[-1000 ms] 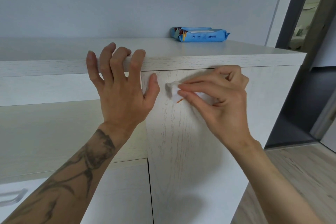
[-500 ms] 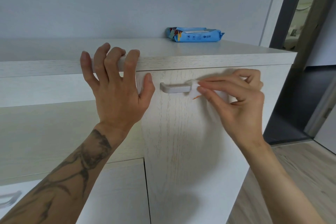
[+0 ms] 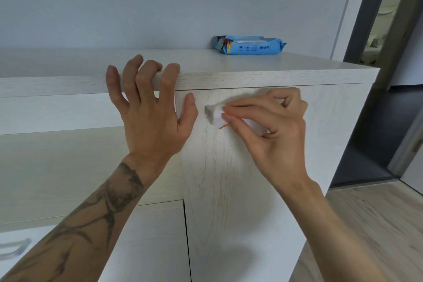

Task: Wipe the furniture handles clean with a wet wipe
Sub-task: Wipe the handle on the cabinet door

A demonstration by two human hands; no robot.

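A silver bar handle point(image 3: 208, 109) is fixed near the top of a pale wood cabinet door point(image 3: 231, 185); only its left end shows. My right hand point(image 3: 267, 126) pinches a folded white wet wipe point(image 3: 217, 116) around the handle and hides the rest of it. My left hand point(image 3: 148, 107) is spread flat, fingers hooked over the cabinet's top edge point(image 3: 251, 79) and thumb resting on the door's left edge. A second handle point(image 3: 13, 249) shows on a low drawer at the bottom left.
A blue pack of wet wipes point(image 3: 248, 44) lies on the cabinet top near the wall. An open shelf recess point(image 3: 57, 162) is to the left of the door. A dark doorway point(image 3: 384, 75) and wood floor point(image 3: 366, 224) lie to the right.
My right hand slid the wipe right along the handle, baring its left part, then came back left to the handle's left end. My left hand stayed on the top edge.
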